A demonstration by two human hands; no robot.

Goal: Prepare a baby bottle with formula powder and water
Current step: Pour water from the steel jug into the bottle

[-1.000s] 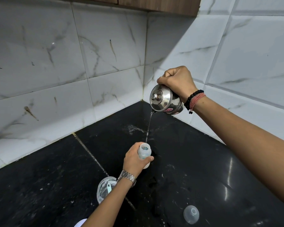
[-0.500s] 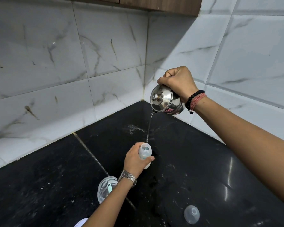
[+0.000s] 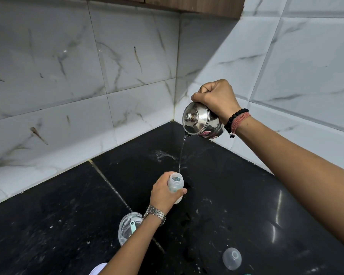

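Baby bottle (image 3: pixel 175 185): translucent, uncapped, upright on the black desk (image 3: pixel 236 195), left hand (image 3: pixel 164 192) wrapped round its body. Steel kettle (image 3: pixel 201 121): lidded, tilted, right hand (image 3: pixel 216 97) clenched on its handle, thin water stream (image 3: pixel 181 153) falling to the bottle mouth. Clear container (image 3: pixel 127 227) with green scoop (image 3: pixel 133 225) beside left wrist. Dome cap (image 3: pixel 231 258) well apart, near right.

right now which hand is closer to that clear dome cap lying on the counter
Left. The left hand, gripping the baby bottle, is up and to the left of the dome cap. The right hand is much higher, tilting the steel kettle.
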